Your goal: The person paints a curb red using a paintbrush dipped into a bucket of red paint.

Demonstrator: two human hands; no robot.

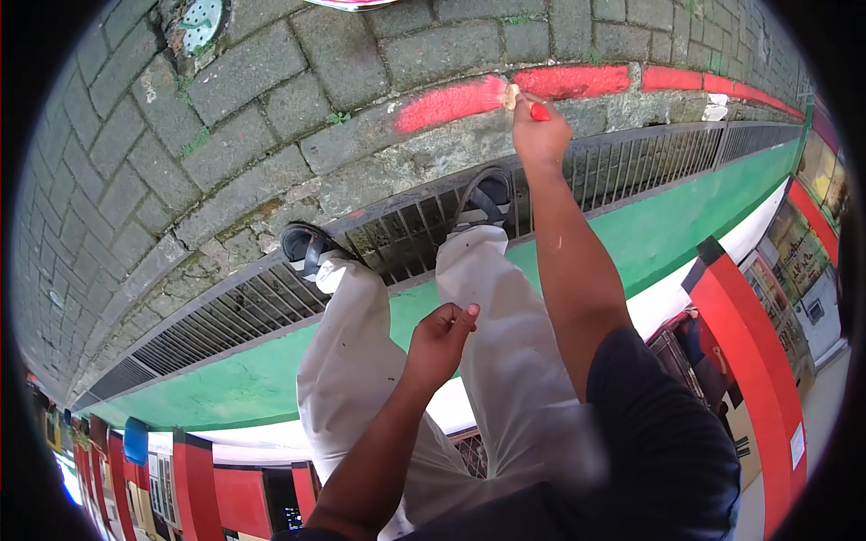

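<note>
My right hand is closed around a paintbrush whose red handle end shows beside the fingers. Its bristles, coated in red, press on the curb stones. A red painted strip runs along the curb on both sides of the brush, with fainter, uneven color at its left end. Over my legs, near a knee, my left hand hangs with curled fingers and the thumb on top; nothing shows in it.
A metal drain grate lies under my sandaled feet, bordered by a green painted strip. Grey pavers extend beyond the curb. At the top edge is part of a round rim, near a white perforated cover.
</note>
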